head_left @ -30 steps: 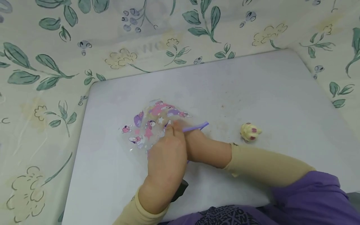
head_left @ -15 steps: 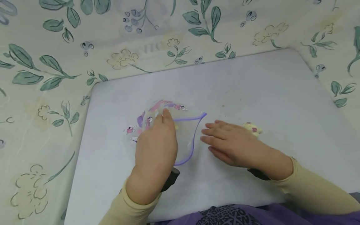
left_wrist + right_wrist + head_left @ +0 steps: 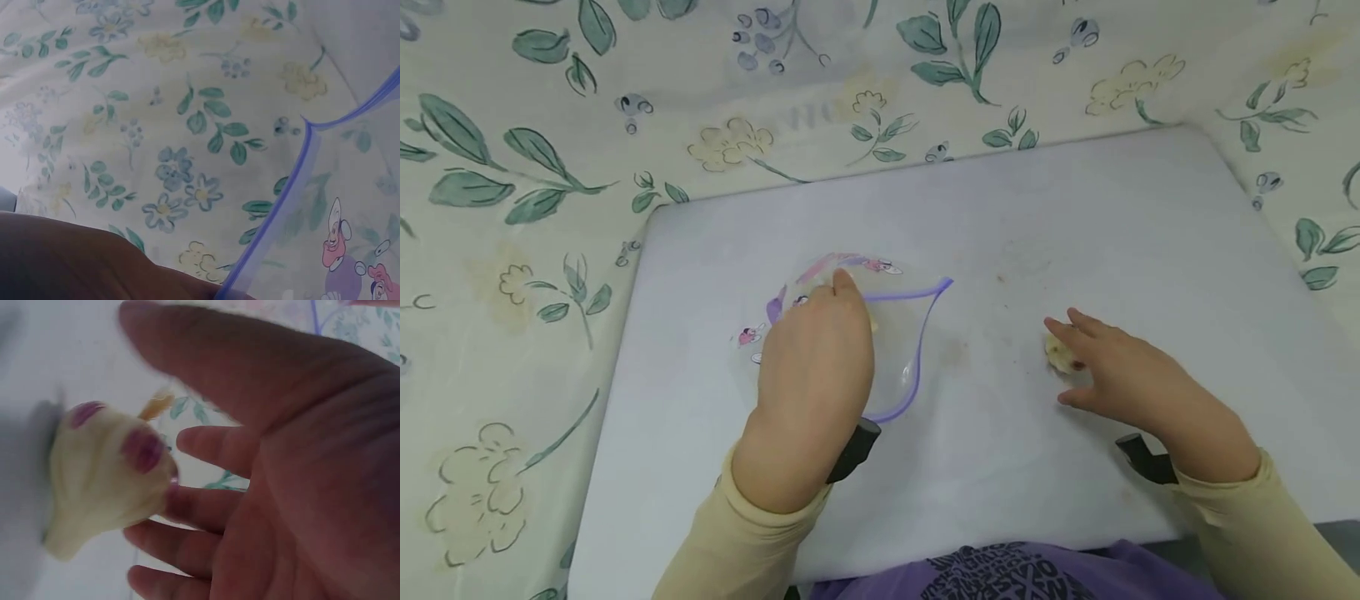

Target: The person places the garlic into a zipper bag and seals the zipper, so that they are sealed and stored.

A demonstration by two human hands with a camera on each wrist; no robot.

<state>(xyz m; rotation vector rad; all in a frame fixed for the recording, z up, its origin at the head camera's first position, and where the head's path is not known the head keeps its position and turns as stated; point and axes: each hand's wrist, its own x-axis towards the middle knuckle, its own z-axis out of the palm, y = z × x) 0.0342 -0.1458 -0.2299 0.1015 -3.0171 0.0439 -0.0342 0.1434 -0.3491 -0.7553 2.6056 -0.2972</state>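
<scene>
My left hand (image 3: 816, 375) grips the rim of a clear zip bag (image 3: 916, 379), its purple-edged mouth spread toward the right. Printed cartoon figures (image 3: 342, 275) show on the bag's side in the left wrist view. Something yellowish shows beside the fingers, mostly hidden by the hand. My right hand (image 3: 1138, 383) is at a cream garlic bulb (image 3: 1060, 354) with purple patches, thumb and fingers spread apart. In the right wrist view the garlic bulb (image 3: 106, 469) lies before the palm, and fingertips reach its edge without closing round it.
A white tabletop (image 3: 985, 217) lies under both hands. Floral cloth (image 3: 647, 83) rises behind it and along both sides. Dark wrist mounts (image 3: 853, 450) sit beneath the wrists. A small brownish-yellow thing (image 3: 156, 405) shows beyond the garlic bulb.
My right hand has left the bag and moved right to the garlic bulb, its fingers spreading. The bag's mouth has come into view, wide apart. My left hand has shifted slightly left and stays on the bag.
</scene>
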